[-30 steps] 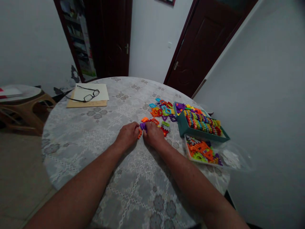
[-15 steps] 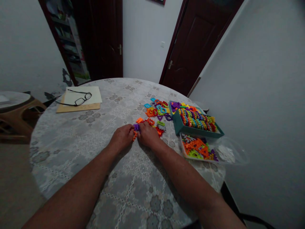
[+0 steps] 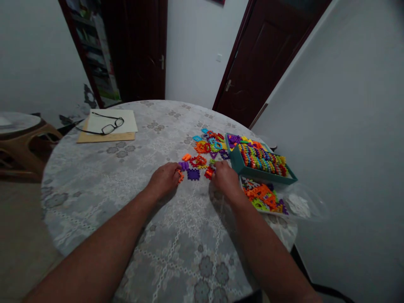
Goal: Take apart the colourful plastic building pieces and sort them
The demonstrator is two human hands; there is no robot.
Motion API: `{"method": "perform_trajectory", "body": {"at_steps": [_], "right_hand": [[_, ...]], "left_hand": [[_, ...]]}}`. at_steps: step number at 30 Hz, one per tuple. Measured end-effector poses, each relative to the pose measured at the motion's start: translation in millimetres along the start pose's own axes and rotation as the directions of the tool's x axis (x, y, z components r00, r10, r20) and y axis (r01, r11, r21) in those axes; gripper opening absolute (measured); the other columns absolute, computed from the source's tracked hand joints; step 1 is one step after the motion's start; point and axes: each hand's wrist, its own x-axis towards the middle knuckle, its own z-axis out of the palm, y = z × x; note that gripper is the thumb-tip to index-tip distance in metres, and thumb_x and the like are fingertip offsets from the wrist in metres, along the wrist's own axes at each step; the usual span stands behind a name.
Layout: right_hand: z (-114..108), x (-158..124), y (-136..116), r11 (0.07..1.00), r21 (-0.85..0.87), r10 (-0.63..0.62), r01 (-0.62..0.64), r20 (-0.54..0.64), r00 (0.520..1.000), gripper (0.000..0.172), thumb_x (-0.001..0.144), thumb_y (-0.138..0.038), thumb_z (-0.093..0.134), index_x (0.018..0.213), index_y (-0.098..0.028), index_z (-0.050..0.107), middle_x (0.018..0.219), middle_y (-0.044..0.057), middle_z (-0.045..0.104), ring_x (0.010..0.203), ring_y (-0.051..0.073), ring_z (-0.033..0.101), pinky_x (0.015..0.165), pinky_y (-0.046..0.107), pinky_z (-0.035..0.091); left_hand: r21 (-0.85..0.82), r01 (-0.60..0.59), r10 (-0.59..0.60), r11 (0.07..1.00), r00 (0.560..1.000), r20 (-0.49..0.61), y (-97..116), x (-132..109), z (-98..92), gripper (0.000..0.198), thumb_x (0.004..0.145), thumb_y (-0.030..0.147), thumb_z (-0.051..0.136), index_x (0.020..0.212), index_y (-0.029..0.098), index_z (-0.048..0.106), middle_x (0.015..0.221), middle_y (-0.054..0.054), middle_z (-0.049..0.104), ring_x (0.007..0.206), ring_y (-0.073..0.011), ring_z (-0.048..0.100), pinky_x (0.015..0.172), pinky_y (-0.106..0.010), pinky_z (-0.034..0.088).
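Observation:
My left hand [image 3: 164, 180] is at the middle of the table, closed on an orange toothed building piece [image 3: 180, 176] whose edge shows past the fingertips. Just beyond it lie some purple pieces [image 3: 183, 166] and a small orange piece [image 3: 186, 157]. A dark purple square piece [image 3: 193, 174] rests flat between my hands. My right hand [image 3: 224, 176] is at the right side of the loose pieces, fingers bent down beside red pieces [image 3: 208, 172] and a green piece [image 3: 212, 161]. What its fingertips pinch is hidden. Red ring-shaped pieces [image 3: 198, 160] lie between and beyond the hands.
A green box [image 3: 265, 173] packed with rows of colourful pieces stands to the right. Nearer me is a clear plastic tub [image 3: 268, 211] of orange and green pieces. Eyeglasses [image 3: 109, 129] lie on paper [image 3: 129, 120] at the far left. A patterned cloth [image 3: 164, 252] covers the round table.
My right hand has moved right, away from my left hand to the red and green pieces. The purple pieces now lie on the table, and the dark purple square is uncovered.

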Motion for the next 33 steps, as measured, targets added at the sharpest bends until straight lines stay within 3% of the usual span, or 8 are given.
{"method": "perform_trajectory", "body": {"at_steps": [4, 10, 15, 20, 24, 27, 30, 33], "right_hand": [[14, -8, 18, 0.999, 0.038, 0.029, -0.029, -0.005, 1.0, 0.026, 0.105, -0.024, 0.057, 0.127, -0.02, 0.071, 0.125, 0.012, 0.071, 0.107, 0.023, 0.073, 0.084, 0.028, 0.049], [26, -11, 23, 0.984, 0.178, 0.027, -0.015, -0.065, 0.998, 0.021, 0.105, -0.023, 0.056, 0.116, -0.019, 0.074, 0.118, 0.012, 0.074, 0.111, 0.023, 0.07, 0.092, 0.029, 0.048], [32, -13, 24, 0.975, 0.22, 0.009, 0.015, -0.108, 0.994, 0.031, 0.102, -0.022, 0.06, 0.131, -0.021, 0.072, 0.132, 0.013, 0.07, 0.118, 0.025, 0.069, 0.097, 0.032, 0.051], [35, -17, 14, 0.969, 0.231, -0.059, 0.084, -0.11, 0.992, 0.036, 0.105, -0.026, 0.059, 0.139, -0.02, 0.068, 0.136, 0.013, 0.069, 0.124, 0.025, 0.066, 0.102, 0.033, 0.051], [37, -18, -2, 0.98, 0.186, -0.052, 0.065, -0.076, 0.996, 0.036, 0.108, -0.04, 0.06, 0.137, -0.02, 0.066, 0.135, 0.013, 0.068, 0.117, 0.026, 0.067, 0.094, 0.034, 0.053], [39, -19, -11, 0.987, 0.148, -0.046, 0.056, -0.072, 0.996, 0.028, 0.108, -0.035, 0.059, 0.13, -0.02, 0.065, 0.129, 0.012, 0.068, 0.112, 0.025, 0.067, 0.09, 0.033, 0.052], [40, -23, -14, 0.98, 0.148, -0.124, 0.132, -0.059, 0.99, 0.021, 0.103, -0.027, 0.059, 0.123, -0.022, 0.066, 0.13, 0.01, 0.066, 0.109, 0.024, 0.067, 0.088, 0.032, 0.051], [40, -30, -15, 0.964, 0.175, -0.196, 0.201, -0.045, 0.98, 0.028, 0.099, -0.023, 0.06, 0.127, -0.023, 0.063, 0.132, 0.01, 0.065, 0.108, 0.024, 0.067, 0.088, 0.033, 0.052]], "left_hand": [[-0.025, 0.014, -0.013, 1.0, 1.0, 0.007, 4, -1, -1.7, 0.039, 0.099, 0.02, 0.051, 0.126, 0.017, 0.078, 0.125, -0.015, 0.081, 0.113, -0.0292, 0.074, 0.1, -0.037, 0.054], [-0.074, -0.011, 0.011, 0.997, 1.0, -0.009, 2, -4, 0.4, 0.039, 0.099, 0.021, 0.052, 0.129, 0.02, 0.078, 0.124, -0.015, 0.081, 0.113, -0.0302, 0.075, 0.1, -0.039, 0.055], [-0.093, -0.016, 0.016, 0.996, 1.0, -0.002, 2, -4, 0.1, 0.038, 0.099, 0.021, 0.054, 0.128, 0.023, 0.078, 0.118, -0.013, 0.082, 0.109, -0.0292, 0.075, 0.101, -0.04, 0.054], [-0.075, -0.011, 0.012, 0.997, 1.0, 0.012, 5, -5, -1.8, 0.038, 0.099, 0.023, 0.053, 0.128, 0.023, 0.078, 0.118, -0.013, 0.082, 0.108, -0.0295, 0.075, 0.098, -0.04, 0.055], [-0.069, -0.028, 0.029, 0.997, 1.0, 0.007, 5, -5, -1.3, 0.037, 0.099, 0.024, 0.052, 0.126, 0.022, 0.077, 0.115, -0.013, 0.082, 0.105, -0.0294, 0.075, 0.095, -0.039, 0.055], [-0.056, -0.03, 0.031, 0.998, 0.999, 0.011, 5, -5, -0.8, 0.036, 0.1, 0.024, 0.053, 0.126, 0.022, 0.077, 0.115, -0.012, 0.082, 0.105, -0.0282, 0.075, 0.095, -0.037, 0.054], [-0.062, -0.022, 0.024, 0.998, 1.0, 0.019, 5, -5, -1.0, 0.036, 0.1, 0.024, 0.052, 0.127, 0.023, 0.076, 0.114, -0.012, 0.082, 0.104, -0.0276, 0.076, 0.094, -0.036, 0.054], [-0.067, -0.038, 0.039, 0.997, 0.999, 0.016, 4, -5, -1.4, 0.036, 0.101, 0.025, 0.052, 0.127, 0.024, 0.077, 0.117, -0.011, 0.082, 0.107, -0.0275, 0.076, 0.096, -0.037, 0.054]]}}
